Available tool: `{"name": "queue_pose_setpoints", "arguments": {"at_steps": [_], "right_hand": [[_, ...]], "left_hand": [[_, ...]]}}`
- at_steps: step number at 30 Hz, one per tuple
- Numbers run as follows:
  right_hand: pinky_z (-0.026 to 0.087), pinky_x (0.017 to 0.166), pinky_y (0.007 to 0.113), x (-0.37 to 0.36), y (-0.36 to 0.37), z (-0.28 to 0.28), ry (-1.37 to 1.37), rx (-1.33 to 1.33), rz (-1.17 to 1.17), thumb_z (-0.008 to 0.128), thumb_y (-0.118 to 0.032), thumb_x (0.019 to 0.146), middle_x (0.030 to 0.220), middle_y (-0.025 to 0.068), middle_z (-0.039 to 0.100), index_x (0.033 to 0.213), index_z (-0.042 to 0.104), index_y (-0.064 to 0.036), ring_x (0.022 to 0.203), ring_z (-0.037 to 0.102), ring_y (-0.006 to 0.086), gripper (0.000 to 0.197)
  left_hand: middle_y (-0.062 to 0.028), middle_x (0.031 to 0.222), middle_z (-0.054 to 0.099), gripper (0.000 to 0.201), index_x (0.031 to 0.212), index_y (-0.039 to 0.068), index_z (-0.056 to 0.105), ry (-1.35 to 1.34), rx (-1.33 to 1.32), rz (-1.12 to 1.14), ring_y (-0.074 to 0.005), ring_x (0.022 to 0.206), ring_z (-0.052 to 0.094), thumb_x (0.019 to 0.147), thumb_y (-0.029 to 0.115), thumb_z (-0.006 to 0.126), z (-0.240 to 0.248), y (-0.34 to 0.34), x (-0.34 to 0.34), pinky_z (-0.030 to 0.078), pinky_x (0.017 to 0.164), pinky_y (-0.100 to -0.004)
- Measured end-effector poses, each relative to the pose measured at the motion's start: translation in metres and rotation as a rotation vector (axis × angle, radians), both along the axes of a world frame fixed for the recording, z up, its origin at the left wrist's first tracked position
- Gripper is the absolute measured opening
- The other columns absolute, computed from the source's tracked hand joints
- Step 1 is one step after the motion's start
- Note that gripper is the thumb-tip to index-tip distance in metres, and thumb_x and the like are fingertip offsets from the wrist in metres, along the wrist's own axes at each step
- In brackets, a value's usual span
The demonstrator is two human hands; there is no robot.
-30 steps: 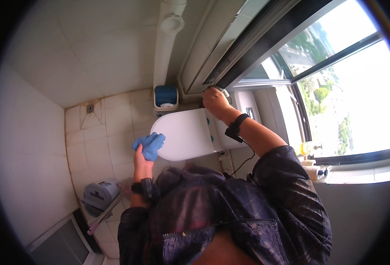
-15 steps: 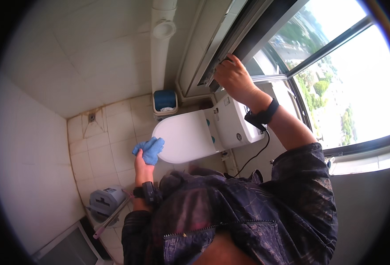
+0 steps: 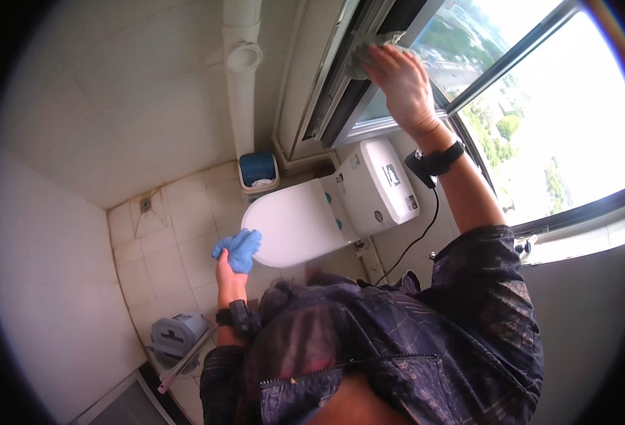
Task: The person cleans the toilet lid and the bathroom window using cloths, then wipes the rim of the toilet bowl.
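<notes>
A crumpled blue cloth (image 3: 239, 248) is gripped in my left hand (image 3: 230, 278), low beside the rounded front of the white toilet lid (image 3: 287, 223). Up at the right, my right hand (image 3: 403, 81) presses a greyish-green cloth (image 3: 360, 57) against the dark window frame (image 3: 341, 106). Its fingers lie stretched over the cloth, which shows past the fingertips. The open window pane (image 3: 461, 46) stands just right of this hand. A black device with a cable is strapped at my right wrist.
A small bin with blue inside (image 3: 258, 170) stands behind the toilet, beside a white vertical pipe (image 3: 240, 106). The toilet tank (image 3: 383, 188) sits under the window. A grey bucket (image 3: 178, 333) and a pink-ended stick (image 3: 178, 372) are at lower left. A floor drain (image 3: 146, 204) lies near the wall.
My right hand has moved up and farther along the window frame, and the greyish-green cloth under it now shows. My left hand still holds the blue cloth in nearly the same place.
</notes>
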State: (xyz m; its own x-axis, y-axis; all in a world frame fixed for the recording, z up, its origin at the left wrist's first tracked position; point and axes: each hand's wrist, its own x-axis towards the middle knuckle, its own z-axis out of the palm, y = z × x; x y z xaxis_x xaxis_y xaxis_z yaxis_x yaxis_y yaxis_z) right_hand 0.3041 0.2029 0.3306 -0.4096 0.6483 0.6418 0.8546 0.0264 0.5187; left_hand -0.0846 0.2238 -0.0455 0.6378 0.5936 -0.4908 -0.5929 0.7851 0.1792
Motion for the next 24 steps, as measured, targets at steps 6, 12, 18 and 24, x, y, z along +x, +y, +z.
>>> {"name": "queue_pose_setpoints", "arguments": {"at_steps": [6,12,18,24], "right_hand": [[0.034,0.102,0.038,-0.009,-0.013,-0.044,0.032,-0.212,0.000,0.052,-0.009,0.076,0.129,0.0035,0.051,0.113,0.061,-0.0114,0.125,0.040,0.0195,0.039],[0.040,0.099,0.035,0.000,-0.032,-0.086,0.011,-0.482,0.229,0.057,-0.007,0.068,0.109,0.0023,0.057,0.100,0.063,-0.0089,0.112,0.047,0.0203,0.032],[0.038,0.102,0.035,0.006,-0.029,-0.023,-0.148,-0.374,0.290,0.061,-0.006,0.070,0.103,0.0005,0.059,0.098,0.063,-0.0097,0.106,0.051,0.0189,0.028],[0.037,0.103,0.038,0.017,-0.017,0.050,-0.184,-0.175,0.239,0.062,-0.007,0.073,0.117,0.0037,0.058,0.099,0.065,-0.0113,0.114,0.049,0.0199,0.026]], "left_hand": [[-0.0288,0.132,0.040,0.063,0.128,-0.014,0.035,0.034,0.054,-0.047,-0.0427,0.125,0.036,0.096,0.033,0.008,0.017,0.001,0.004,0.024,0.109,-0.0479],[-0.0283,0.132,0.040,0.062,0.129,-0.013,0.034,0.016,0.062,-0.070,-0.0419,0.126,0.035,0.096,0.033,0.009,0.026,-0.002,0.004,0.023,0.110,-0.0473],[-0.0277,0.129,0.043,0.057,0.127,-0.012,0.035,0.097,0.099,-0.058,-0.0465,0.119,0.040,0.096,0.030,0.012,0.027,-0.005,-0.007,0.029,0.106,-0.0520],[-0.0255,0.128,0.046,0.055,0.120,-0.011,0.041,0.052,0.033,-0.022,-0.0475,0.118,0.041,0.096,0.028,0.011,0.017,-0.001,-0.009,0.029,0.106,-0.0512]]}}
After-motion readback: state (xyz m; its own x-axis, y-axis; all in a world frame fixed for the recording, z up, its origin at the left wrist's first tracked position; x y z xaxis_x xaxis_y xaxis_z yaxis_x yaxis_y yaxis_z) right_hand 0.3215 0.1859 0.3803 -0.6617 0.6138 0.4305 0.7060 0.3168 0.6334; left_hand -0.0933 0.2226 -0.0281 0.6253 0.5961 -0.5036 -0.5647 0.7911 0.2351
